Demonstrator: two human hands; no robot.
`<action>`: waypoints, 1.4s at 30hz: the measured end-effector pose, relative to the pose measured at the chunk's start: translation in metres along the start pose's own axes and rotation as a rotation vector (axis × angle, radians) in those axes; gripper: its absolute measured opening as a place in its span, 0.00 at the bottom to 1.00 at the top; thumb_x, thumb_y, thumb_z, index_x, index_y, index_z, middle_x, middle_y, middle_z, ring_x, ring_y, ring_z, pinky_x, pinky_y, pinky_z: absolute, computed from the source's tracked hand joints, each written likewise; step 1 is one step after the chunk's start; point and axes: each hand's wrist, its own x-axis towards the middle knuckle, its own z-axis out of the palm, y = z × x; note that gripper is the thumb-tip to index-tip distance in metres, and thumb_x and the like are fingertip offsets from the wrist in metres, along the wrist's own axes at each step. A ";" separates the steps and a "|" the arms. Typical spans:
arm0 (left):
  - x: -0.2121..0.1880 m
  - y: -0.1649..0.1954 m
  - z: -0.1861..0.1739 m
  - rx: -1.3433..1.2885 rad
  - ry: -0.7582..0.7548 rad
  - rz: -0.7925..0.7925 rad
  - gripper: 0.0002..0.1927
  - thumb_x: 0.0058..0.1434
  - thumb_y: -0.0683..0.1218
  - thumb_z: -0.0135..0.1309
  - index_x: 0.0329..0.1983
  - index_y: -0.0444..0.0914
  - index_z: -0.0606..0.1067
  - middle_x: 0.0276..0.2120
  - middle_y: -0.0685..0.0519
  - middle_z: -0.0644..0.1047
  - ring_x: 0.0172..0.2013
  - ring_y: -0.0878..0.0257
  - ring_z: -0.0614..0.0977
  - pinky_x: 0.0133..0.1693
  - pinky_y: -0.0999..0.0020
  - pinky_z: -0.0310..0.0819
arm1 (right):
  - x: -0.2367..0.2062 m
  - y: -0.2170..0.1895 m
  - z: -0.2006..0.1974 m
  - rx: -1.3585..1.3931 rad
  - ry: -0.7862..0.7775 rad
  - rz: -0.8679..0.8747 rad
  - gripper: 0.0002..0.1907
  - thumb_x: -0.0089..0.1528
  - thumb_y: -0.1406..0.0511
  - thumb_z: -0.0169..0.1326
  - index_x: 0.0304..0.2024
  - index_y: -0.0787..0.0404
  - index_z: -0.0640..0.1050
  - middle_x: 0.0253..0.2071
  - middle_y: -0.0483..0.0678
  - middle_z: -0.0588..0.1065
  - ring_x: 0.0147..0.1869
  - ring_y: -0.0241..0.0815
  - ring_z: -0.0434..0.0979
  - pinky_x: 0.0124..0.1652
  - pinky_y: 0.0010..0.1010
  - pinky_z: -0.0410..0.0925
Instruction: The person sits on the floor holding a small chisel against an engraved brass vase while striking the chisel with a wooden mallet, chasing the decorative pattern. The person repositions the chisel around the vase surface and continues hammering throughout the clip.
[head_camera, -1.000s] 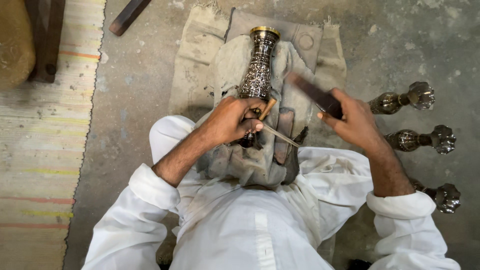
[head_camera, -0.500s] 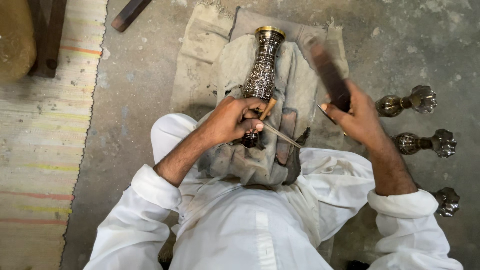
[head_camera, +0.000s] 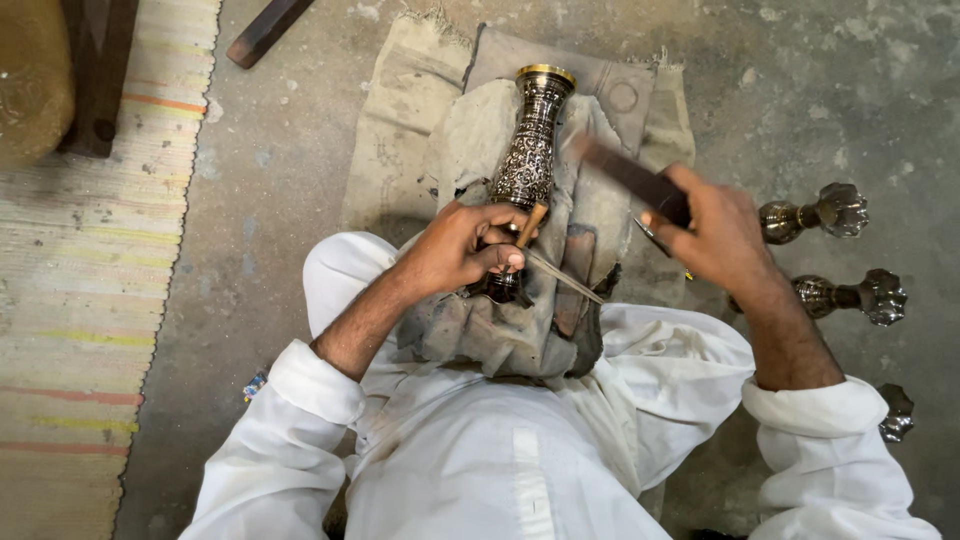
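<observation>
Evidently, an engraving step was in hand: a dark metal vase (head_camera: 533, 150) with a gilt rim and fine silver patterning lay on its side on a worn grey cloth (head_camera: 470, 130), its mouth toward the far edge of that cloth and its base drawn in against the lap. The cloth itself was spread on a bare concrete floor (head_camera: 270, 200). The left hand (head_camera: 462, 247) was closed around the lower body of the vase, and a slender wood-handled chisel (head_camera: 528, 232) was pinched between its fingers, set against the vase wall; the exact spot of contact could not be told. The right hand (head_camera: 712, 232) was clenched on a dark, flat striking bar (head_camera: 630, 180), held raised just beside the vase and blurred in the head view, clear of the chisel's butt. A thin metal rod (head_camera: 565, 278) lay across the near part of the cloth, just beside the left hand. Near the right edge of the floor, well apart from the cloth, three small dark vases (head_camera: 850, 290) lay in a row. A striped woven mat (head_camera: 90, 300) covered the floor on the left.

By judgement, the next move called for the bar to be brought squarely onto the chisel's end, with the vase kept from rolling on the cloth and the tip held firmly in its line.
</observation>
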 end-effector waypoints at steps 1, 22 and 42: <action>0.000 -0.001 0.001 -0.019 0.008 0.015 0.19 0.62 0.41 0.63 0.55 0.34 0.75 0.32 0.50 0.85 0.33 0.70 0.86 0.38 0.69 0.79 | 0.000 -0.002 -0.001 0.154 0.030 0.034 0.18 0.59 0.64 0.63 0.49 0.56 0.73 0.32 0.48 0.78 0.35 0.49 0.80 0.36 0.41 0.70; -0.009 -0.032 0.007 -0.277 0.036 0.000 0.17 0.64 0.38 0.62 0.56 0.32 0.76 0.33 0.52 0.85 0.33 0.73 0.82 0.39 0.72 0.80 | 0.010 -0.030 -0.015 -0.308 -0.029 -0.156 0.19 0.55 0.69 0.63 0.48 0.53 0.76 0.33 0.54 0.79 0.39 0.59 0.80 0.40 0.49 0.69; -0.005 -0.022 0.005 -0.010 0.127 0.032 0.20 0.61 0.42 0.66 0.56 0.36 0.78 0.27 0.49 0.83 0.26 0.70 0.79 0.31 0.72 0.72 | 0.002 -0.027 -0.013 -0.045 -0.210 0.020 0.16 0.57 0.62 0.65 0.44 0.59 0.77 0.25 0.54 0.77 0.29 0.52 0.78 0.32 0.46 0.67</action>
